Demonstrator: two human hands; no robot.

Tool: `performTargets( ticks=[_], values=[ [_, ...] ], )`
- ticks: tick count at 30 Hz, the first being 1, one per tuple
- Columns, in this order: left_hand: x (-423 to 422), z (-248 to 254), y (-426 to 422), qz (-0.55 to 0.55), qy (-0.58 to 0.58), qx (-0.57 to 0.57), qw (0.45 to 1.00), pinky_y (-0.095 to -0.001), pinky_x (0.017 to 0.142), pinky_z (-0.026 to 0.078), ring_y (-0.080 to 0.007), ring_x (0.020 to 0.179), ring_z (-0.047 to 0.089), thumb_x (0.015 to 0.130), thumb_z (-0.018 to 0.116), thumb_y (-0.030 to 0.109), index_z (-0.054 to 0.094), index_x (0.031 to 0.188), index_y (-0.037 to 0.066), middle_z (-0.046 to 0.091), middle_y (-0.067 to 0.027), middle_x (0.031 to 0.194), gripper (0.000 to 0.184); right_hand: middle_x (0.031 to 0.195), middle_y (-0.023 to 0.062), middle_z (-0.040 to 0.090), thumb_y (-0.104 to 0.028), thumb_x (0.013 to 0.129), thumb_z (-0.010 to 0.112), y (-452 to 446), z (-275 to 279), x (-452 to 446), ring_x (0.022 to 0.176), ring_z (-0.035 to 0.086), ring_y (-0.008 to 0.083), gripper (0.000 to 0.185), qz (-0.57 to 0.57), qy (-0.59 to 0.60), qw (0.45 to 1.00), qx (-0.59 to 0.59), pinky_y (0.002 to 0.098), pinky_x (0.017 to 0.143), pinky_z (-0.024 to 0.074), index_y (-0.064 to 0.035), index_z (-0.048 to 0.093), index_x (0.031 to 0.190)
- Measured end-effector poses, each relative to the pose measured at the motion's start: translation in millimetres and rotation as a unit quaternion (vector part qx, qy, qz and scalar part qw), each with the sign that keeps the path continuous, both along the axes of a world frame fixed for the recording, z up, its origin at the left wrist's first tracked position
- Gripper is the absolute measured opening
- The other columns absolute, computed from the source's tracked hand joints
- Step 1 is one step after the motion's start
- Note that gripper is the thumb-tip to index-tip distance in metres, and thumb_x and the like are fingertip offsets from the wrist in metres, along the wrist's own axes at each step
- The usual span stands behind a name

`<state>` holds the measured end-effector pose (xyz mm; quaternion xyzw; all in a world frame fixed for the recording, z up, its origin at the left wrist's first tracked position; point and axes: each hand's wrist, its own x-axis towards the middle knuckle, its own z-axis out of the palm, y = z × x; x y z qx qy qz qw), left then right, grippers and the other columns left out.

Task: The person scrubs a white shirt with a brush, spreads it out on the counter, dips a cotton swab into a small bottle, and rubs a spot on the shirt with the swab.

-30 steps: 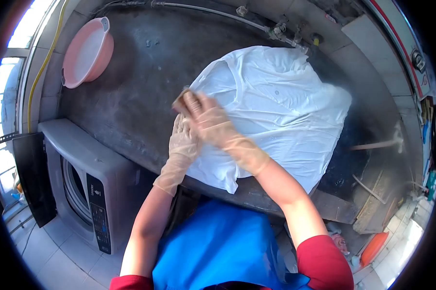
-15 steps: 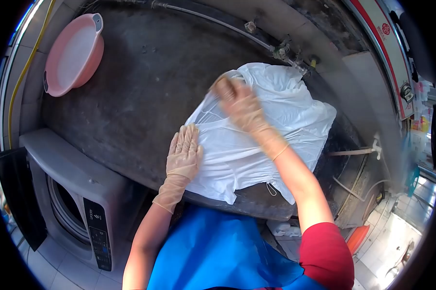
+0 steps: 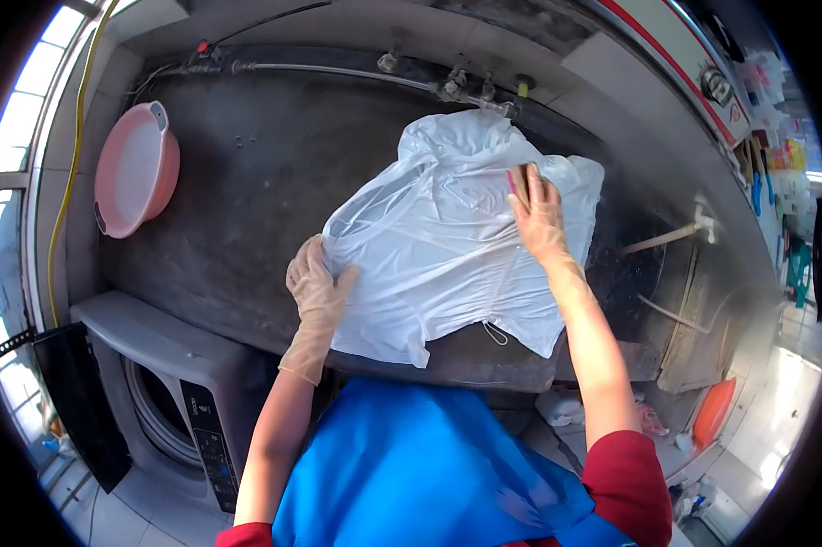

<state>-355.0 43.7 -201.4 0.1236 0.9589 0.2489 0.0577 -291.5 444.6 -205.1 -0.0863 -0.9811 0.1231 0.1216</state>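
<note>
A wet, wrinkled white garment (image 3: 429,264) with a thin drawstring loop at its near hem lies spread on the dark counter (image 3: 247,201). My left hand (image 3: 318,283), in a thin pale glove, rests on the garment's left edge with the thumb apart from the fingers; it grips nothing. Over on the right part of the cloth, my gloved right hand (image 3: 543,219) is closed on a scrubbing brush (image 3: 517,185), brown with a pink edge. My fingers cover much of the brush, and its underside is hidden against the fabric.
A pink basin (image 3: 137,173) stands at the counter's far left. Below it is a grey washing machine (image 3: 169,356) with its door open. Pipes and valves (image 3: 338,75) run along the back wall. A tap (image 3: 703,223) projects at the right.
My right hand has moved with the brush from the garment's upper left to its right side. My left hand stays at the left edge, its fingers more bent. The view has shifted.
</note>
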Motion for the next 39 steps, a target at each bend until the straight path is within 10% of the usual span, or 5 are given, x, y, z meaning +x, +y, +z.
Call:
performTargets(
  ticks=[9, 19, 23, 30, 39],
  values=[
    [-10.6, 78.1, 68.2, -0.103, -0.057, 0.222, 0.968, -0.0290, 0.061, 0.049, -0.0228, 0.064, 0.061, 0.090, 0.070, 0.001, 0.049, 0.084, 0.004, 0.068, -0.0110, 0.086, 0.021, 0.146, 0.0274, 0.045, -0.025, 0.102, 0.060, 20.4, 46.7, 238.8, 0.128, 0.048, 0.0452, 0.062, -0.249, 0.003, 0.954, -0.164, 0.0489, 0.105, 0.0440, -0.0010, 0.033, 0.153],
    [72.9, 114.3, 217.2, -0.701, -0.218, 0.163, 0.659, -0.0408, 0.089, 0.052, -0.0322, 0.095, 0.064, 0.077, 0.063, 0.004, 0.063, 0.093, 0.005, 0.067, -0.0108, 0.092, 0.015, 0.141, 0.0274, 0.048, -0.029, 0.102, 0.058, 26.7, 41.3, 350.3, 0.127, 0.050, 0.0451, 0.063, -0.334, 0.006, 0.926, -0.176, 0.0488, 0.104, 0.0447, 0.0017, 0.034, 0.151],
    [79.9, 91.3, 258.9, -0.591, -0.216, -0.297, 0.718, -0.0455, 0.096, 0.049, -0.0347, 0.110, 0.061, 0.081, 0.064, 0.025, 0.069, 0.101, 0.008, 0.068, -0.0130, 0.107, 0.027, 0.141, 0.0282, 0.048, -0.031, 0.102, 0.057, 33.9, 44.1, 378.0, 0.127, 0.049, 0.0459, 0.065, -0.354, 0.015, 0.909, -0.220, 0.0502, 0.105, 0.0437, 0.0022, 0.032, 0.152],
    [80.3, 40.7, 316.0, -0.271, -0.028, -0.133, 0.953, -0.0528, 0.120, 0.019, -0.0412, 0.150, 0.023, 0.083, 0.074, 0.054, 0.035, 0.153, 0.003, 0.030, -0.0280, 0.160, 0.094, 0.141, 0.0276, 0.047, -0.033, 0.102, 0.058, 46.3, 32.7, 403.1, 0.129, 0.049, 0.0447, 0.065, -0.377, 0.010, 0.890, -0.258, 0.0488, 0.106, 0.0442, -0.0003, 0.033, 0.153],
    [189.9, -14.1, 334.9, -0.453, -0.016, -0.173, 0.874, -0.0688, 0.117, 0.017, -0.0431, 0.154, 0.012, 0.084, 0.070, 0.056, 0.045, 0.150, 0.014, 0.016, -0.0178, 0.167, 0.083, 0.142, 0.0250, 0.048, -0.032, 0.102, 0.059, 87.0, 23.4, 351.5, 0.128, 0.051, 0.0414, 0.066, -0.233, -0.037, 0.936, -0.262, 0.0456, 0.106, 0.0451, -0.0013, 0.032, 0.154]
  ],
)
